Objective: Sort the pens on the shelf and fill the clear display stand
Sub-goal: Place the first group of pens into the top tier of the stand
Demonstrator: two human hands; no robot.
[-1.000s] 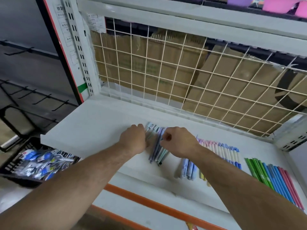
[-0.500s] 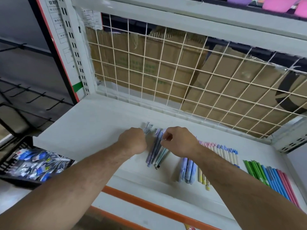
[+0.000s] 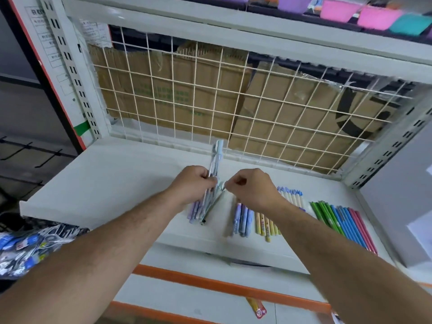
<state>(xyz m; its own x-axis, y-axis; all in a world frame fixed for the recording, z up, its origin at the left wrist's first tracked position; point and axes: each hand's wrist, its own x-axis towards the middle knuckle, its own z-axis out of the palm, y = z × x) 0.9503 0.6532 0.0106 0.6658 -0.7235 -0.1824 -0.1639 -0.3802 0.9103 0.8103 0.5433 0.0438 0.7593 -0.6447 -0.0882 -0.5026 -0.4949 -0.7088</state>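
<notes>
Pens (image 3: 216,160) clamped in the curled fingers (image 3: 205,176) of the left hand (image 3: 192,183), over the middle of the shelf (image 3: 105,183); tops pointing at the shelf's wire back (image 3: 257,108), lower ends fanned down onto the shelf board. Right hand (image 3: 253,189) just beside, fingers (image 3: 233,183) curled together, tips pinching at the bunch's right side. Further right on the shelf, flat rows: purple-blue pens (image 3: 243,218), yellow pens (image 3: 266,228), white pens (image 3: 293,198), then green, blue and pink pens (image 3: 343,220). Below the shelf's left end, a heap of packets (image 3: 28,249). Above the shelf, purple, pink and teal tubs (image 3: 378,17).
</notes>
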